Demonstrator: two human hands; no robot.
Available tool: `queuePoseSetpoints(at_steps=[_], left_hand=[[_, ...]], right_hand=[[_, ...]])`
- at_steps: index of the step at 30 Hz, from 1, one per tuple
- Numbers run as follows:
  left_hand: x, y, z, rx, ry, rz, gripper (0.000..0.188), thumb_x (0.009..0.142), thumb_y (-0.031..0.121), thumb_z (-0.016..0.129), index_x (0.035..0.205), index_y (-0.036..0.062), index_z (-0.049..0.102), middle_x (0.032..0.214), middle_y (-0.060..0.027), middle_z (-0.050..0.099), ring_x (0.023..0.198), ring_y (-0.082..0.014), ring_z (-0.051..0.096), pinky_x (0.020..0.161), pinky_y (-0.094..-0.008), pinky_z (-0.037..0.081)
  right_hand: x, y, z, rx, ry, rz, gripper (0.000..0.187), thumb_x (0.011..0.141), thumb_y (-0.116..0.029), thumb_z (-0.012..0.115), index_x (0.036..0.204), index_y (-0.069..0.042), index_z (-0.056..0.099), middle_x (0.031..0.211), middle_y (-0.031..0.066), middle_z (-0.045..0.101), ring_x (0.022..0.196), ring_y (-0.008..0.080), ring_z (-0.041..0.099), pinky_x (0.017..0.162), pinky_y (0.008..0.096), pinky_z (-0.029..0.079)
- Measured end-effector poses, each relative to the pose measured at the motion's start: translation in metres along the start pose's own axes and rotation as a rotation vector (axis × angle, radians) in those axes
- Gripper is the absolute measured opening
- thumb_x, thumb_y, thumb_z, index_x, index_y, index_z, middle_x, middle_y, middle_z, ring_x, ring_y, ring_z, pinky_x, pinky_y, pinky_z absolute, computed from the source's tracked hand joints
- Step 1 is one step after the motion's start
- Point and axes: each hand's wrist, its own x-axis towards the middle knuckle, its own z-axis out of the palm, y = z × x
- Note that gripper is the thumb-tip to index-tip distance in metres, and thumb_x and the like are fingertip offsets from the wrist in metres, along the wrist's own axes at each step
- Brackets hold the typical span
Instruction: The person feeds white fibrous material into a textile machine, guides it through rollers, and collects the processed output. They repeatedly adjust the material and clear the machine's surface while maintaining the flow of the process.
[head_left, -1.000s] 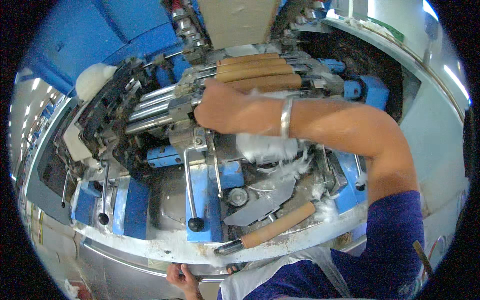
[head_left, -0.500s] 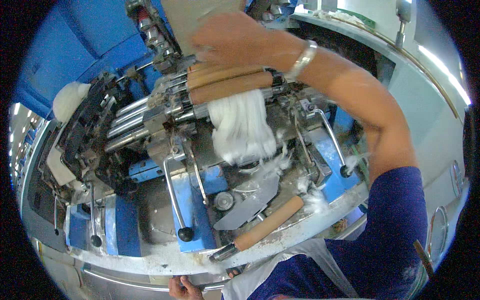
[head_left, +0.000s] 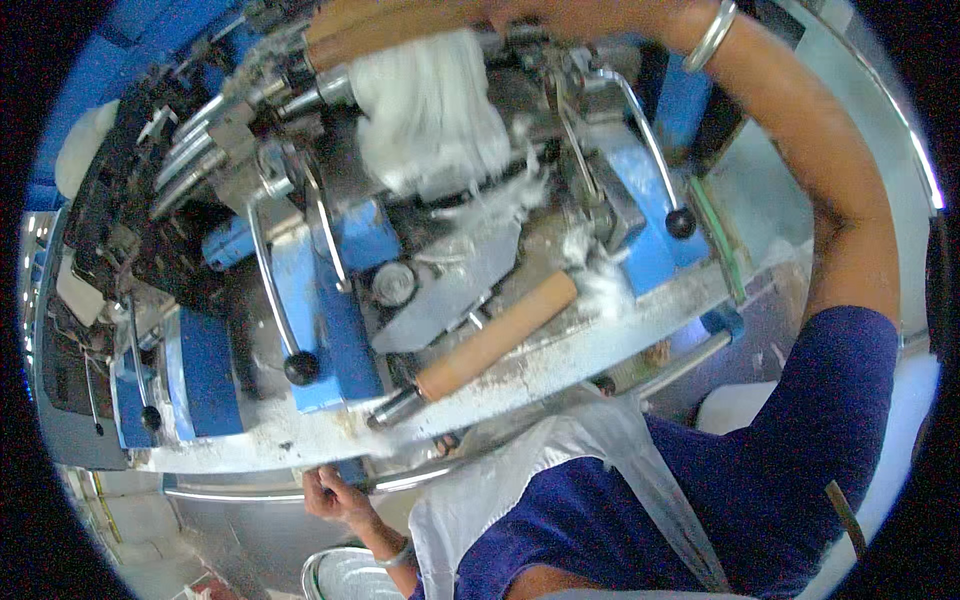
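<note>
My left hand is closed around the metal rail along the machine's front. My right arm reaches across to the top of the view. There my right hand is smeared and partly cut off, by the right end of a brown roller; its fingers cannot be made out. From under that roller hangs a thick bundle of white fibre. A loose brown roller with a dark metal end lies slantwise on the machine's front ledge, beside a grey metal plate.
Bent levers with black knobs stand out at the blue blocks, one at the middle and another at the right. Loose fluff lies near the right block. A white fibre roll sits at the far left.
The whole view has shifted, so the machine sits higher in it. My right hand has come down from above the rollers to the brown roller's right end. My left hand remains at the rail.
</note>
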Motion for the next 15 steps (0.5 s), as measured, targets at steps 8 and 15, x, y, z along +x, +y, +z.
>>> queuePoseSetpoints(at_steps=[8,15], left_hand=[[-0.001,0.001,0.004,-0.100,-0.019,-0.005,0.041,0.095,0.034,0.054,0.071,0.0011,0.058,0.060,-0.0064,0.057,0.040,-0.0128,0.048,0.030,-0.0293,0.037],[-0.001,0.004,0.002,-0.068,-0.031,0.079,0.036,0.091,0.024,0.056,0.068,-0.0030,0.058,0.057,-0.0063,0.052,0.054,-0.0124,0.049,0.051,-0.0306,0.038]], right_hand=[[-0.030,-0.091,-0.015,0.404,0.019,0.280,0.021,0.083,-0.020,0.059,0.095,-0.003,0.066,0.089,0.0162,0.064,0.084,0.0342,0.063,0.076,0.0435,0.051],[-0.046,-0.220,0.057,0.597,-0.036,-0.166,0.045,0.077,-0.026,0.069,0.114,-0.005,0.054,0.099,0.0119,0.058,0.092,0.0318,0.057,0.075,0.0434,0.049]])
